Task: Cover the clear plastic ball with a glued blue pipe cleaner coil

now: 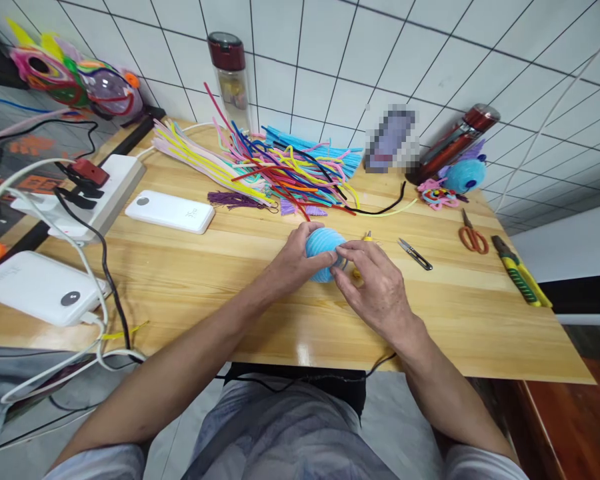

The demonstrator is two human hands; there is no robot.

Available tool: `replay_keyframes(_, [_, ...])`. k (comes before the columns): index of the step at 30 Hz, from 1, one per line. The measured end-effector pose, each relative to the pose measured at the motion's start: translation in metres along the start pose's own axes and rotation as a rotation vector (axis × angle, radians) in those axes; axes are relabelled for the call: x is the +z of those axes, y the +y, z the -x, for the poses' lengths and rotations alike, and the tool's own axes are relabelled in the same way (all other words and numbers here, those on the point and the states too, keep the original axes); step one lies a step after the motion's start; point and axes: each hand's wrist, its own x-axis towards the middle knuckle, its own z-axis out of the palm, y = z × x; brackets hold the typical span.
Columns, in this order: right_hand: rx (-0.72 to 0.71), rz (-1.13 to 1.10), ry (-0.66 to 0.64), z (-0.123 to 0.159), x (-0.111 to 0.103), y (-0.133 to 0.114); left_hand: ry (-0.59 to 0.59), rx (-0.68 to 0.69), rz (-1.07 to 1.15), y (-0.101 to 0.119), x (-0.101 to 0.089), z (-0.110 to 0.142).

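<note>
A light blue ball (325, 241), its surface ridged like wound fuzzy pipe cleaner, is held just above or on the wooden table near its middle. My left hand (300, 257) wraps round its left side, thumb laid across the front. On the ball's right side, my right hand (373, 280) pinches with thumb and fingertips; what lies between them is too small to make out. Behind the right hand a yellow-tipped thing (368, 237) pokes out, mostly hidden. Thread snips (415, 254) lie to the right of that hand.
Loose coloured pipe cleaners (280, 163) are heaped at the back. Orange-handled scissors (473, 239) and green-yellow pliers (520, 273) lie right. A finished blue figure (465, 175) stands by a red flask (455, 143). Left are power banks (170, 211), a power strip (100, 200) and cables.
</note>
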Motion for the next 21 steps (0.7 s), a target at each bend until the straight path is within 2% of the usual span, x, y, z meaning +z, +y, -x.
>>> replay_keyframes(9, [-0.01,0.038,-0.009,0.0023,0.0,-0.0006,0.02,-0.001,0.02,-0.0034,0.0032,-0.0014])
replay_keyframes(14, [0.032,0.0,-0.015,0.0033,0.0019,0.0025,0.057,-0.036,0.035,-0.0058,0.0029,-0.0024])
replay_keyframes(21, [0.038,-0.012,-0.022,0.0029,0.0046,0.002,0.057,0.005,0.038,-0.0089,0.0061,-0.0031])
